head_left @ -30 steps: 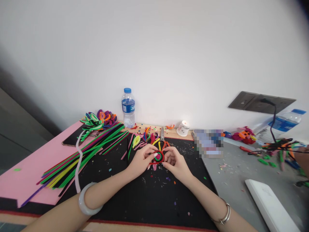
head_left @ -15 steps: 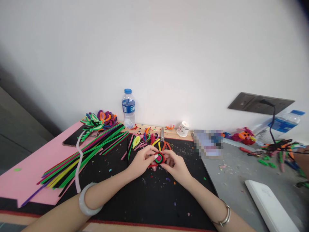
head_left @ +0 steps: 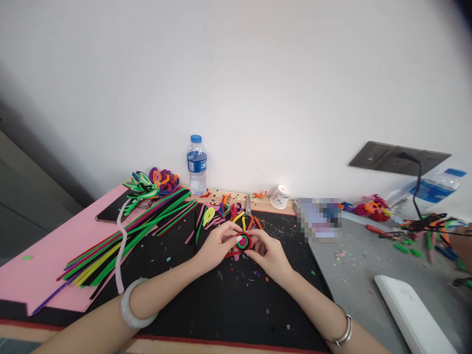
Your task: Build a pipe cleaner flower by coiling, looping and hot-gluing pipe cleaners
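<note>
Between my two hands is a small round coil of pipe cleaner [head_left: 243, 241], ringed in red, black and green around a pink middle. My left hand [head_left: 220, 244] pinches its left side, the thumb lying against its face. On the opposite side my right hand [head_left: 268, 249] grips the rim with curled fingers. A bit of red and pink shows just under the coil, partly hidden by the fingers. Just beyond the hands, scissors [head_left: 250, 212] with orange handles lie near short yellow pieces and a yellow loop [head_left: 208, 215].
Long pipe cleaners [head_left: 140, 236] spread over pink paper [head_left: 33, 270] on the left, beside a dark phone [head_left: 110, 209]. A water bottle [head_left: 196, 167] and a paper cup [head_left: 280, 197] stand by the wall. A white case [head_left: 413, 314] lies right; another person's hand [head_left: 462, 241] shows at the edge.
Both hands stay almost in place around the coil. The coil is turned very slightly, and the red strip under it shows a little differently.
</note>
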Demonstrator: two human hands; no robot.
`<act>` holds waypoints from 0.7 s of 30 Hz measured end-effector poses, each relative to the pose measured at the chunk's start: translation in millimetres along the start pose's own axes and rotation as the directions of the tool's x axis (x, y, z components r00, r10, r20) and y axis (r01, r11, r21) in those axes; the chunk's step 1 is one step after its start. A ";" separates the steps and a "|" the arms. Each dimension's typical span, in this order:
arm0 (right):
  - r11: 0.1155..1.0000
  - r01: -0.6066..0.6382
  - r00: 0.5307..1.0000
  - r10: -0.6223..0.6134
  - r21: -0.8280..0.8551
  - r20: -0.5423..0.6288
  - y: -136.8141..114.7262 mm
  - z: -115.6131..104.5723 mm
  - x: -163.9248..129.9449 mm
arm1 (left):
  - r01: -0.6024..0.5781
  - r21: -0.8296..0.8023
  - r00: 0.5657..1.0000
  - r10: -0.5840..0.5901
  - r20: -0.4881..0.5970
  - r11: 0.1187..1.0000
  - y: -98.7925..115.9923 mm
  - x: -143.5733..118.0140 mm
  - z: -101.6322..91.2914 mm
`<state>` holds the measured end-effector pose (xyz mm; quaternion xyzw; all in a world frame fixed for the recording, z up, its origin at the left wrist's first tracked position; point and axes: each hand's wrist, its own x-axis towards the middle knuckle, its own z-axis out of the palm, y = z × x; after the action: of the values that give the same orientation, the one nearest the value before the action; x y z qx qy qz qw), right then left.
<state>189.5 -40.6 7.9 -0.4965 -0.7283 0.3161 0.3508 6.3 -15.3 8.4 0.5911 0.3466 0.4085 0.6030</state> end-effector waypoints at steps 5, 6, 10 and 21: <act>1.000 -0.014 1.000 0.013 0.017 0.015 0.0 0.3 0.4 | -0.009 0.012 1.000 0.009 -0.002 1.000 -0.5 0.6 0.1; 1.000 -0.016 1.000 0.015 0.022 0.019 -0.2 0.3 0.4 | -0.008 0.011 1.000 0.008 -0.001 1.000 -0.6 0.6 0.1; 0.999 -0.014 1.000 0.013 0.034 0.024 -0.5 0.4 0.6 | 0.001 0.001 1.000 -0.001 0.000 1.000 -1.0 0.5 0.1; 0.999 -0.007 1.000 0.006 0.034 0.024 1.3 0.4 -0.2 | -0.009 -0.006 1.000 0.009 0.013 1.000 -2.1 0.6 -0.4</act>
<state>189.9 -40.4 6.6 -0.4891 -0.7252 0.3356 0.3495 6.4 -14.5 6.4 0.5935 0.3390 0.4085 0.6049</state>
